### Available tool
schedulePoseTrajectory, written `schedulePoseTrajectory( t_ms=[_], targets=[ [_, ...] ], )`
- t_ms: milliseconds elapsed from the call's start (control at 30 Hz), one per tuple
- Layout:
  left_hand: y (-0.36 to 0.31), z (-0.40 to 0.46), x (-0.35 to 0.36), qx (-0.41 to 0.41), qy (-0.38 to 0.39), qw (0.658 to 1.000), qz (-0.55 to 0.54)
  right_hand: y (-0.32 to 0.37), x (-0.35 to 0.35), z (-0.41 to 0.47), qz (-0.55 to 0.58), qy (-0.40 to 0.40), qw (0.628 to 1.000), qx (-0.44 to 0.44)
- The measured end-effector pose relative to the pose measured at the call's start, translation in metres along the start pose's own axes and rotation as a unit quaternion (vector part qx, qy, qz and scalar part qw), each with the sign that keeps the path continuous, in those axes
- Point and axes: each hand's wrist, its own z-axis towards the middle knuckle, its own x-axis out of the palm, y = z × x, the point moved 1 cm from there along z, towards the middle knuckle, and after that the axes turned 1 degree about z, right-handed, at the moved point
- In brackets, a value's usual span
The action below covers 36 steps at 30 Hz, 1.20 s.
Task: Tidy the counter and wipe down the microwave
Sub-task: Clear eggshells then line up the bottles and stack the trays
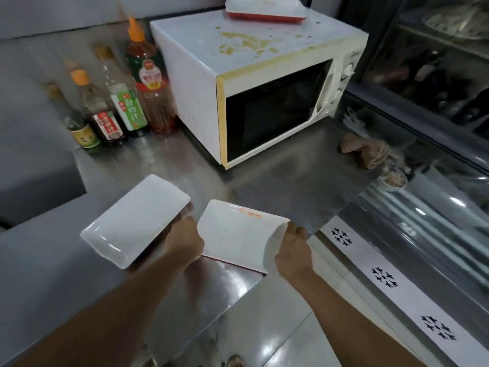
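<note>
**Two white trays held above a steel counter, stained microwave behind**

A person's left hand [182,241] grips a glossy white rectangular plastic tray [135,221] by its short end at lower centre of the frame; its long axis runs from the hand toward the lower left, tilted. The right hand [292,250] clasps the right edge of a second white rectangular tray with an orange-red rim and small orange print [238,233], which lies flatter, its long axis running from upper left to lower right. Both are held over a brushed stainless-steel counter [264,186] that reflects the room light. At upper centre stands a boxy white microwave with a dark glass door [259,83], its door facing the lower right and its top smeared with yellowish stains; a red-and-white tray [264,9] rests on it. Four sauce bottles [119,102] line its left side. A crumpled brown cloth [367,152] lies at right, beside a glass-fronted display case [423,160].
</note>
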Motion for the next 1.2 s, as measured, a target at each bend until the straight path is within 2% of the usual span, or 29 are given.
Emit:
schedulePoseTrajectory(
  t_ms=[100,267,467,600,800,1067,1200],
  targets=[
    [0.009,-0.005,-0.002,-0.033,-0.013,0.999,-0.02,0.006,-0.002,0.002,-0.063,-0.002,0.997,-0.035],
    [0.041,-0.013,-0.026,-0.096,-0.056,0.991,-0.077,0.045,-0.009,0.004,0.047,-0.023,0.996,-0.067],
    [0.094,-0.019,-0.06,-0.16,-0.099,0.973,-0.134,0.122,-0.004,0.011,0.067,-0.017,0.985,-0.158],
    [0.128,-0.02,-0.076,-0.199,-0.096,0.96,-0.171,0.171,0.003,0.019,0.056,-0.012,0.977,-0.204],
    [0.159,-0.017,-0.081,-0.188,-0.104,0.955,-0.206,0.221,0.022,0.033,0.023,0.005,0.971,-0.24],
    [0.167,-0.009,-0.061,-0.223,-0.04,0.946,-0.233,0.248,0.042,0.067,0.004,0.044,0.968,-0.248],
    [0.162,-0.006,-0.056,-0.252,-0.033,0.936,-0.244,0.248,0.05,0.083,-0.006,0.06,0.962,-0.266]
  ],
)
